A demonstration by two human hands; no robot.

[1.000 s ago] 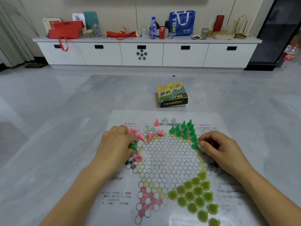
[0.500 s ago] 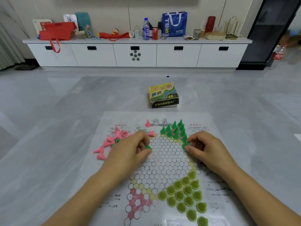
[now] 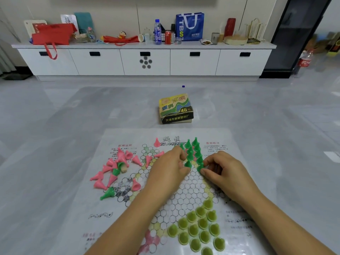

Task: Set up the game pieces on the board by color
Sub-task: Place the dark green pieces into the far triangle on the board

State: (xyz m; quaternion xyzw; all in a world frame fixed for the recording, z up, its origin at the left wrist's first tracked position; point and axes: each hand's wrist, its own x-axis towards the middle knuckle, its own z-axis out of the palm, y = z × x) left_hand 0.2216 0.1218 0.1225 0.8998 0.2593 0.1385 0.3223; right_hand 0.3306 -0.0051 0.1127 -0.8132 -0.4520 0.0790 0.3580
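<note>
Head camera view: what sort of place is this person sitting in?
Likely a home living room: a long white low cabinet lines the wall, a blue tote bag and a clear plastic water bottle sit on it, and a paper game board lies on the glossy grey floor.

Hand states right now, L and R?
Left hand: pinching a green piece.
Right hand: pinching a second green piece beside it.

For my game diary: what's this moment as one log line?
left hand: pinches dark green plastic cone | right hand: pinches neighbouring dark green cone | pink plastic cones: loose, left
</note>
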